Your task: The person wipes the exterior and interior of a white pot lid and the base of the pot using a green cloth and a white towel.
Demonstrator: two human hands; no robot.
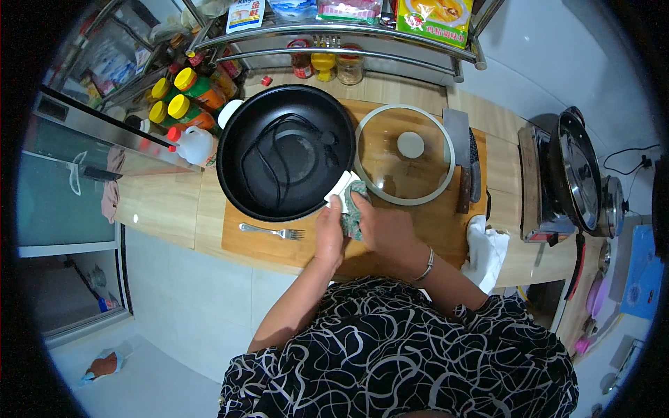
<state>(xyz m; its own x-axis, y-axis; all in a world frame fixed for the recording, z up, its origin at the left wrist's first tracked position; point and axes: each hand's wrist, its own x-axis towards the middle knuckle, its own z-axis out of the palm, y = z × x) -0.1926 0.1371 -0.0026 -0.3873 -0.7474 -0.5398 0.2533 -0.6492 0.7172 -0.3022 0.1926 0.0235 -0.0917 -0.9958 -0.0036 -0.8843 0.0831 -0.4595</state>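
Note:
A black nonstick electric pan (251, 196) stands on a wooden cutting board (277, 256), with a black power cord (272, 172) coiled inside it. My left hand (329, 235) grips the pan's white side handle (339, 188) at its near right. Pressed against that handle is a green scouring pad (353, 224), held in my right hand (387, 227). A glass lid (387, 172) with a pale rim and knob lies flat just right of the pan. In front of the pan rests a metal fork (272, 231).
A cleaver (458, 141) and a second knife (475, 177) lie right of the lid. White cloth (486, 251) hangs near the counter's front edge. Farther right, a lidded pan (575, 167) stands on a stove (538, 198). Yellow-capped bottles (193, 89) and a metal rack (334, 34) border the back.

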